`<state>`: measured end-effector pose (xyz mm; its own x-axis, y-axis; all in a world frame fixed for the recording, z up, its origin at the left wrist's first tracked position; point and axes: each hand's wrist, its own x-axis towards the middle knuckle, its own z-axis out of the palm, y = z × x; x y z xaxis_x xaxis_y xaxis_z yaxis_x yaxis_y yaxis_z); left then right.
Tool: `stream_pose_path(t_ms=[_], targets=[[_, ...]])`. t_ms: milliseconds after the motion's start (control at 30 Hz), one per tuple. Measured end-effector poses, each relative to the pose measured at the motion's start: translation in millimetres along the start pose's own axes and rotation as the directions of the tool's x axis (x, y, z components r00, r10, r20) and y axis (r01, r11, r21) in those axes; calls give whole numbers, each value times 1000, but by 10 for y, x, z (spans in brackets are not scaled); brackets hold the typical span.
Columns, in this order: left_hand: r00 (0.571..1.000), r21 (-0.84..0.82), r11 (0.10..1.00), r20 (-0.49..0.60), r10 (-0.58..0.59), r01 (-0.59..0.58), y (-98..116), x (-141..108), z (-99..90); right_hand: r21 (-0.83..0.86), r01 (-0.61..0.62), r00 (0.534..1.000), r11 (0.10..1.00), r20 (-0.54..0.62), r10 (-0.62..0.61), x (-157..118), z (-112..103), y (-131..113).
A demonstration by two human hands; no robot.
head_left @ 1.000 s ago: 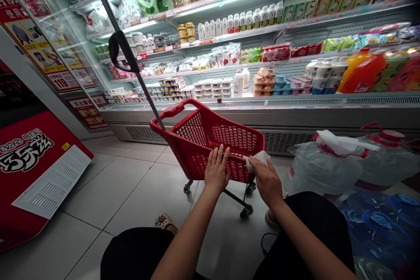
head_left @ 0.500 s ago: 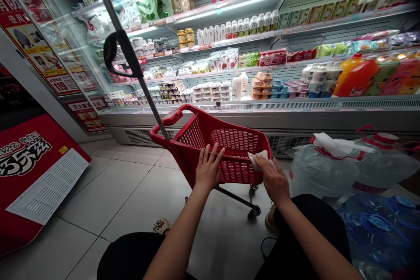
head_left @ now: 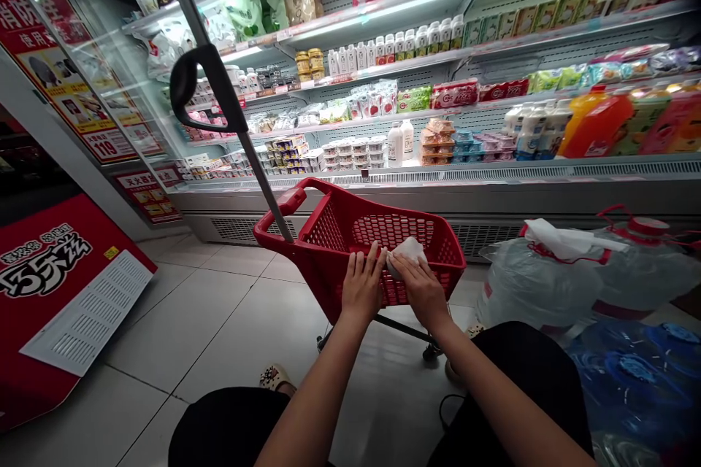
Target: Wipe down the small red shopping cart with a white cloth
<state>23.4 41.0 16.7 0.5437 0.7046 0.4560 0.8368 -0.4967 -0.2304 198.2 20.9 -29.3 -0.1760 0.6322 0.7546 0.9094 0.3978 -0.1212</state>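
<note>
A red plastic shopping cart [head_left: 323, 263] with a perforated basket stands on the floor in front of me. My left hand [head_left: 362, 286] lies on the near rim of the basket, fingers extended and slightly apart, with nothing in it. Right beside it, my right hand [head_left: 420, 283] presses a white cloth [head_left: 410, 248] against the same rim, fingers over the cloth. Part of the cloth is hidden under the fingers. A grey pole [head_left: 263, 182] with a black handle [head_left: 219, 87] rises from the left end of the cart.
Refrigerated shelves [head_left: 548, 174] of packaged goods run behind the cart. Large clear water bottles [head_left: 548, 277] and blue ones [head_left: 629, 379] stand at the right. A red display box [head_left: 49, 321] is at the left. My knees flank the cart.
My right hand and the cloth have moved left along the rim, close to my left hand. My left hand and the cart have shifted slightly right.
</note>
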Motion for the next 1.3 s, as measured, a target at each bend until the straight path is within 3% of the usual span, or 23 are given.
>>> stream_pose_path(t_ms=[133, 300, 400, 633, 733, 833, 967, 1033, 1133, 1300], targets=[[1000, -3, 1000, -16, 8, -9, -36, -32, -10, -65, 14, 1000, 998, 12, -13, -288, -215, 423], [1000, -32, 1000, -24, -2, 2, 14, -39, 9, -106, -182, 983, 978, -59, 176, -580, -315, 793], [999, -46, 999, -26, -24, 23, 61, -30, 25, -75, -235, 970, 969, -84, 228, -492, -208, 659], [1000, -7, 1000, -17, -25, 25, 32, -44, 21, 42, -45, 998, 998, -32, 46, 36, 88, -95], [1000, 11, 1000, -8, -11, 11, -50, -77, -10, 21, 33, 999, 999, 16, -33, 20, 9, -70], [1000, 7, 1000, -10, -2, 2, -116, -114, -36, -33, 53, 998, 998, 26, -52, -194, -141, 196], [1000, -14, 1000, -17, -11, 11, -135, -150, -44, -94, -86, 996, 992, -34, 83, -559, -292, 619], [1000, -31, 999, -16, -7, 7, -120, -159, -48, -101, -162, 986, 982, -65, 156, -640, -309, 717], [1000, -46, 999, -13, 0, 0, -81, -156, -57, -80, -203, 978, 976, -70, 198, -527, -235, 596], [1000, -36, 999, -7, -30, 30, -21, -125, -26, -3, -39, 999, 999, -13, 39, -2, 71, -46]])
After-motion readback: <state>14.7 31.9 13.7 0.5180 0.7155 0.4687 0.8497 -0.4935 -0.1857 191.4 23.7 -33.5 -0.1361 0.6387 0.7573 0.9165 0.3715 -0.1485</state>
